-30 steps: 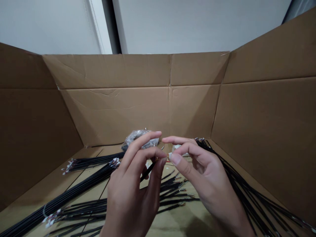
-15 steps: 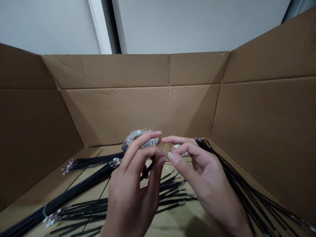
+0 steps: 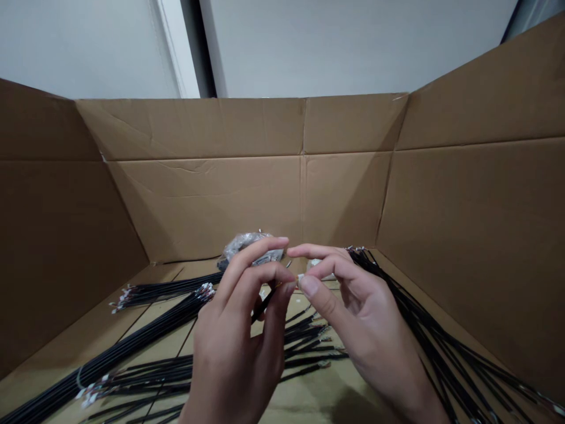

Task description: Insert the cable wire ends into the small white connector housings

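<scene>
1. The left hand point(image 3: 236, 330) pinches the thin wire end of a black cable point(image 3: 263, 307) between thumb and forefinger, its other fingers loosely curved. The right hand point(image 3: 371, 318) pinches a small white connector point(image 3: 301, 277) between thumb and forefinger, partly hiding it. The fingertips of both hands nearly meet.

2. The held cable is raised above the cardboard floor point(image 3: 309, 391), between the hands. It is round and smooth, with an orange-yellow wire point(image 3: 279, 284) at its end. Its long axis slants up from lower left to upper right, the wire end pointing at the connector; the join itself is too small to make out.

3. Below and behind the left hand, loose black cables point(image 3: 150, 374) lie roughly crosswise, white plugs on their left ends, frayed-looking wire tips on their right.

4. At left, a thick, straight bundle point(image 3: 145, 338) bound by a thin band point(image 3: 80, 377) runs diagonally away, its plugs at the far end.

5. At right, a fanned-out bundle point(image 3: 441, 338) stretches from the lower right corner to behind the right hand.

6. Farther left, another bundle point(image 3: 176, 287) points its white plugs leftward.

7. Behind the left fingers sits a crinkled, glossy clear plastic bag point(image 3: 247, 241).

8. Farthest back stand a creased, matte brown cardboard wall point(image 3: 212, 194) and, beyond it, smooth pale panels point(image 3: 353, 47).
</scene>
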`<state>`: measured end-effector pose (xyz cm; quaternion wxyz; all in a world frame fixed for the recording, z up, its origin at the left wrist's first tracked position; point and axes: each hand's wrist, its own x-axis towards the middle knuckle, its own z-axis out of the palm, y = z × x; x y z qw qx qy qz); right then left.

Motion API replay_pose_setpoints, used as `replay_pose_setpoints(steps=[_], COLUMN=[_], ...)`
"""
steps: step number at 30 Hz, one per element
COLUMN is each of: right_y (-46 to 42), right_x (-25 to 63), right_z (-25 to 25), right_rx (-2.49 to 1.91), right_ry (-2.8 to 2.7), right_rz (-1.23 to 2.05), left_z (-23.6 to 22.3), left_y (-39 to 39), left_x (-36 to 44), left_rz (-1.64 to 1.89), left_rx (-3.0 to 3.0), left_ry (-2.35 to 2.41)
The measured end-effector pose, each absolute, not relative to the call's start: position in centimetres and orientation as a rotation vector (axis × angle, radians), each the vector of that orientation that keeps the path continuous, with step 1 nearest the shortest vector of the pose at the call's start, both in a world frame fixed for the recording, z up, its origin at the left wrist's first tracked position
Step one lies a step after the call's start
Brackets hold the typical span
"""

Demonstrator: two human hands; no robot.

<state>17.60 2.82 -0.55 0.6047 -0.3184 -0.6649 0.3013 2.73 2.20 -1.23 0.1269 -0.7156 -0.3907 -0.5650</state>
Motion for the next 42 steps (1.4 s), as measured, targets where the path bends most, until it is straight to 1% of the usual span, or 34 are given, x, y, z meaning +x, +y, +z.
replay_pose_setpoints(steps=[24, 29, 31, 36, 38, 42], right_y=[2.63, 2.81, 2.99, 2.84, 2.57, 2.26], right_x=[17.70, 17.95, 17.93, 17.81, 17.96, 18.44], right_z=[-0.55, -0.58, -0.72, -1.15, -1.21, -1.15], right_rx=[-0.712, -0.708, -0.714, -0.719, -0.710, -0.689], right_ry=[-1.537, -1.524, -1.522, -1.531, -1.539, -1.532], right_rz=[0.699, 0.676, 0.602, 0.214, 0.116, 0.151], left_z=[-1.16, -1.16, -1.09, -0.89, -0.85, -0.72], left_y=[1.90, 1.77, 1.89, 2.30, 2.35, 2.12], left_x=[2.56, 2.44, 2.35, 2.05, 1.95, 1.81], left_rz=[-1.622, -1.680, -1.730, -1.894, -1.939, -2.020], left_rx=[-2.099, -2.127, -2.142, -2.234, -2.330, -2.526], left_ry=[-1.162, -1.130, -1.108, -1.109, -1.103, -1.104])
